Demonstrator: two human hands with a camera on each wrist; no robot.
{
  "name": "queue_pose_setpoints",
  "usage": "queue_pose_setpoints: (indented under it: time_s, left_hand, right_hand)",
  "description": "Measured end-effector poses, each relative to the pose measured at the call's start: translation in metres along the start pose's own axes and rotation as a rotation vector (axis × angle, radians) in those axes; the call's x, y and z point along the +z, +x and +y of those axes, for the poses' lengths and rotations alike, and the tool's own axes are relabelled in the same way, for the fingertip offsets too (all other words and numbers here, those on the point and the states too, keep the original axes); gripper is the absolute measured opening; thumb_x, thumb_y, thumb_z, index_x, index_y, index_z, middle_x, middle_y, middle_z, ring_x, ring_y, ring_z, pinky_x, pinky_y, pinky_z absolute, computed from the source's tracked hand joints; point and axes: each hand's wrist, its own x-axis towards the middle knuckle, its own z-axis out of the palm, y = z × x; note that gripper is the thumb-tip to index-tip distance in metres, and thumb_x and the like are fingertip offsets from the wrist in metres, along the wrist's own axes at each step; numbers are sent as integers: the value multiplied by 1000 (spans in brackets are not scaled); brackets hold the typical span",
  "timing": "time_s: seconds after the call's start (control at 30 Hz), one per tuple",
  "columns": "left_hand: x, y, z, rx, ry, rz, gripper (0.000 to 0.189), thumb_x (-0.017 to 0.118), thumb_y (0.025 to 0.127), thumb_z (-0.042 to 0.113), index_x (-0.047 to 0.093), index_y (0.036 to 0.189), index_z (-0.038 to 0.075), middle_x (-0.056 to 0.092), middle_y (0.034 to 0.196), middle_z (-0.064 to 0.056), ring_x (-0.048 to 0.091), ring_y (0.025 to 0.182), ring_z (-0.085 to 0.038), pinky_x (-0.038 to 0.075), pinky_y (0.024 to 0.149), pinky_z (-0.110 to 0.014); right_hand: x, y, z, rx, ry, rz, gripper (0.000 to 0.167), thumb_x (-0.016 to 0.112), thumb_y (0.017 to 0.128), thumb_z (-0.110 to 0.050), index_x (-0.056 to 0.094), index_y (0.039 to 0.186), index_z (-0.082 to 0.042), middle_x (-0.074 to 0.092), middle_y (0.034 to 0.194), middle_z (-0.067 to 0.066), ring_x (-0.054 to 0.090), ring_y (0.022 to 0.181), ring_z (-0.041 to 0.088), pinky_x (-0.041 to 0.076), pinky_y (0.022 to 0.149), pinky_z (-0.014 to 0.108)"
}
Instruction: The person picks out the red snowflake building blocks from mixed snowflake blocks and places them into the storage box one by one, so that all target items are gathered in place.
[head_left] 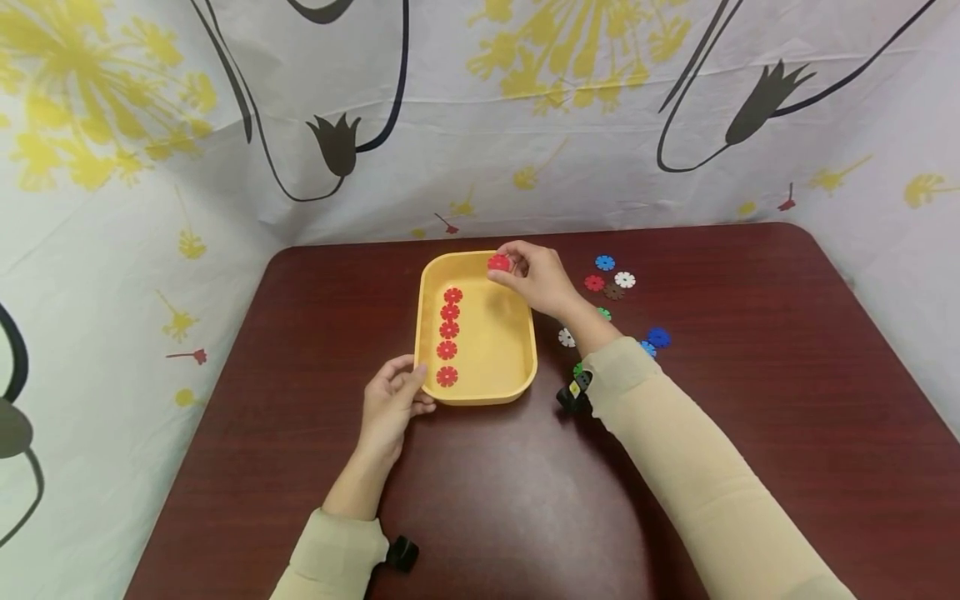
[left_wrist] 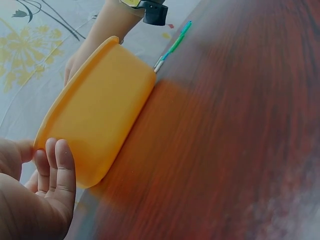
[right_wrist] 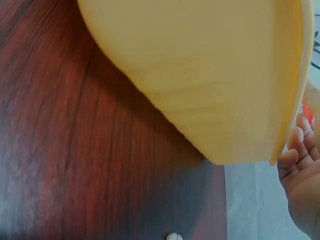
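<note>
A yellow plastic tray [head_left: 491, 350] lies on the table, with several red snowflake discs [head_left: 447, 330] in a column along its left side. At its near left corner my left hand [head_left: 388, 404] holds the rim between thumb and fingers; the left wrist view shows those fingers against the outer wall [left_wrist: 100, 110]. Above the tray's far right corner, my right hand [head_left: 542, 279] pinches another red snowflake disc [head_left: 498, 263] between thumb and fingers. In the right wrist view the tray's side [right_wrist: 200, 75] fills much of the picture, and only a sliver of that disc [right_wrist: 307, 114] shows.
Right of the tray, loose snowflake discs lie scattered: a light blue disc [head_left: 604, 262], a white disc [head_left: 625, 280], a brown disc [head_left: 613, 292], a dark blue disc [head_left: 659, 337] and others, some partly behind the right forearm. A patterned cloth [head_left: 450, 108] hangs behind the dark red table [head_left: 322, 325].
</note>
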Motion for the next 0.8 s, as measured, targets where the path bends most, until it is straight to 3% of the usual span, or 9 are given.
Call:
queue_pose_setpoints:
  time_s: [0.47,0.8]
  left_hand:
    - [1,-2,0,5,-33,-1,32,66,100,11,54,127,0,64,79,-11,64,59,-14,61,59,-27]
    - [1,-2,1,14,-44,-5,32,65,100,9,53,127,-1,63,78,-10,64,59,-13,61,59,-27]
  right_hand:
    - [20,8,-15,-35,-32,-27,34,77,92,-24,67,116,-3,61,87,7,57,75,19,48,62,27]
    - [34,13,-23,-9,-73,-76,35,78,91,-25,68,115,-2,61,86,7,58,77,19,49,66,28]
